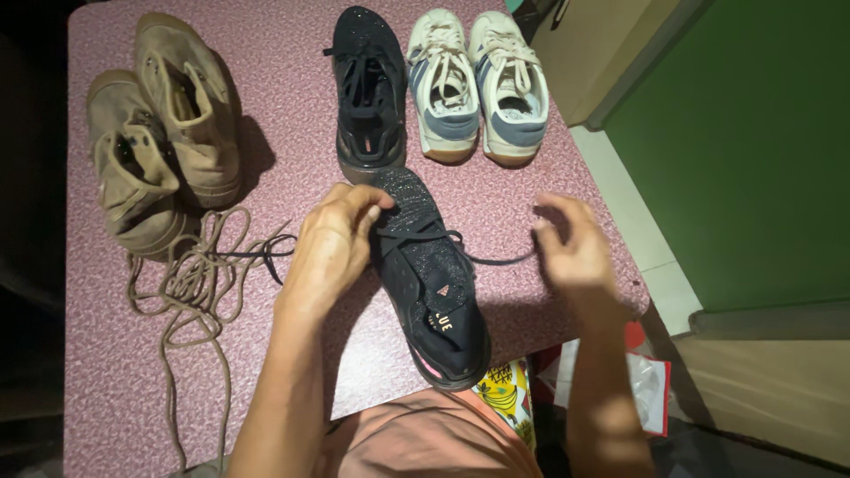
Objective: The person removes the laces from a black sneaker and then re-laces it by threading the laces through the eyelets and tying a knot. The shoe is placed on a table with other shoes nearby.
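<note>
Start at your left: the tan boots (164, 133) sit at about ten o'clock, their pulled-out tan laces (190, 292) heaped loose on the pink speckled table (106, 372) at nine.

Your left hand (332, 248) rests against the left flank of the black sneaker (425, 274), fingers curled and pinching at the black lace (443, 237) near the toe-end eyelets.

The sneaker lies dead centre, with its long axis from toe at about eleven o'clock to heel at five, the heel just over the table's near edge — so the lace crosses it almost at right angles.

Your right hand (571, 243), at three o'clock and apart from the shoe, seems to pinch the lace's free end; it is blurred, so the grip is hard to confirm.

Left is the nearer hand — touching the shoe.

At twelve stands the matching black sneaker (367, 88), and at one the white-and-blue pair (478, 84).
</note>
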